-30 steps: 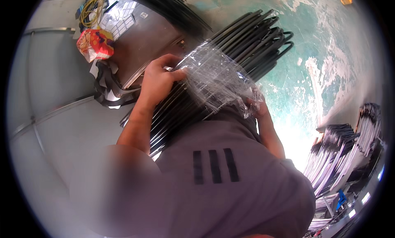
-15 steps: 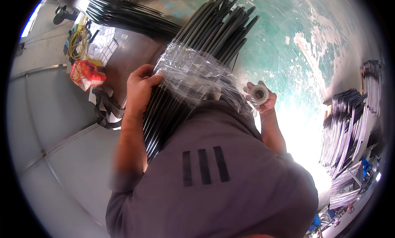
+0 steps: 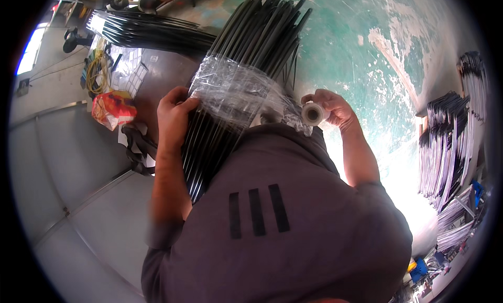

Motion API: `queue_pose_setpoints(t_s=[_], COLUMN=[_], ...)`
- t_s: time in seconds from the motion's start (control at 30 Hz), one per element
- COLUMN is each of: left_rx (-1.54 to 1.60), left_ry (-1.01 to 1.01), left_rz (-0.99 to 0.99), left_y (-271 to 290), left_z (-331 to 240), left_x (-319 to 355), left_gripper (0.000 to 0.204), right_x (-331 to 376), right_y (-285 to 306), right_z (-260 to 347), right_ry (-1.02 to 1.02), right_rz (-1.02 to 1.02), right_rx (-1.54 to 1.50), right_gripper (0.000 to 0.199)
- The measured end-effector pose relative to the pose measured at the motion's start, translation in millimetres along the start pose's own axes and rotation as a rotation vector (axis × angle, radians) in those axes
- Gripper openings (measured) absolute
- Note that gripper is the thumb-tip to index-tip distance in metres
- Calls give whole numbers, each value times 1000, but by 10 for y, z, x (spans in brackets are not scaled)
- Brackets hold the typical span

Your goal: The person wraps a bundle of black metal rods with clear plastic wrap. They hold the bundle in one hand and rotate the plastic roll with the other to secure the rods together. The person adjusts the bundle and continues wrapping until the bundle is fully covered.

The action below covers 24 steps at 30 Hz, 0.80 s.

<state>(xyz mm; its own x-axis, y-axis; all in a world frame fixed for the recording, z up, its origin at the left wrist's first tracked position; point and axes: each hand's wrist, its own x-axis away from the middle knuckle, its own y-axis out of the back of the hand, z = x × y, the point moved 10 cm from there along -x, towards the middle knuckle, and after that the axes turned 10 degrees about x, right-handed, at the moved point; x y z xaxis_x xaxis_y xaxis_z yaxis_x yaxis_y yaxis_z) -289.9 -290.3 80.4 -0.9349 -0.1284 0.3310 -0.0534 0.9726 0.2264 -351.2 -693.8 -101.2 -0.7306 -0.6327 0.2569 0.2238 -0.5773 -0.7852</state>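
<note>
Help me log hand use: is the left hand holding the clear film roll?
No, the right hand holds the clear film roll, while the left hand touches the wrapped black bundle.

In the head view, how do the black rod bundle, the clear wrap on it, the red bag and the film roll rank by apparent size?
Largest to smallest, as they look:
Black rod bundle
Clear wrap
Red bag
Film roll

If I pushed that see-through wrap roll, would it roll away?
The wrap roll would probably roll easily, since its end looks round. The clear film might tug it back, as it seems to join them. It's perhaps fairly light, because just the right hand holds it.
</note>
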Motion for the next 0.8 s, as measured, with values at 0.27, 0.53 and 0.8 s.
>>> queue_pose_setpoints(t_s=[0.27,0.53,0.8], left_rx=[-7,48,46], left_ry=[-15,-4,-18], left_rz=[-17,17,18], left_y=[13,1,-10], left_z=[-56,-65,-94], left_x=[28,12,-22], left_gripper=[20,20,15], right_x=[-24,191,442], right_y=[149,177,682], right_z=[36,-261,-608], right_ry=[-162,87,269], right_rz=[-58,-68,-434], right_rx=[153,-36,-201], right_gripper=[101,89,74])
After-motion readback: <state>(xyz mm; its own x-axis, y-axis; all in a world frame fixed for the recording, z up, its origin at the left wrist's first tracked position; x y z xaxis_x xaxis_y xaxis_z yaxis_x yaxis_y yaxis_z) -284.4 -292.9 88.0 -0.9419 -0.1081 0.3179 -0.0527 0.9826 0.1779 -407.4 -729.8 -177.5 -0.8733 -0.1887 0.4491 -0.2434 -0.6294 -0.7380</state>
